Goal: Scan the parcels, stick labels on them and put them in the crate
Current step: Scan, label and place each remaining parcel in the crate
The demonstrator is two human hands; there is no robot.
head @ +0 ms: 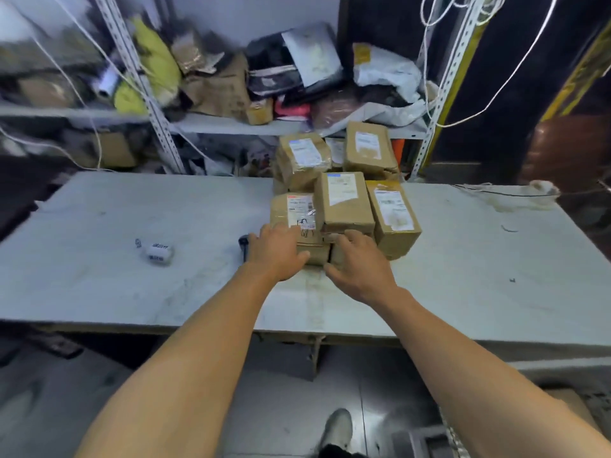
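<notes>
Several brown cardboard parcels with white shipping labels stand stacked at the middle of the grey table (pixel 132 292). My left hand (pixel 277 252) lies flat on the front left parcel (pixel 294 209), with the thumb against a low box (pixel 317 254) in front. My right hand (pixel 358 262) rests with spread fingers on the front of the low parcel under the middle parcel (pixel 344 203). A black scanner (pixel 243 244) lies just left of my left hand, partly hidden by it. A small white label roll (pixel 158 252) sits further left on the table. No crate is in view.
Behind the table a metal shelf (pixel 231 125) holds a jumble of bags, mailers and boxes. White cables hang at the right post (pixel 439 104). A cloth and cord (pixel 515 193) lie at the table's far right. Below are the floor and my shoe (pixel 337 428).
</notes>
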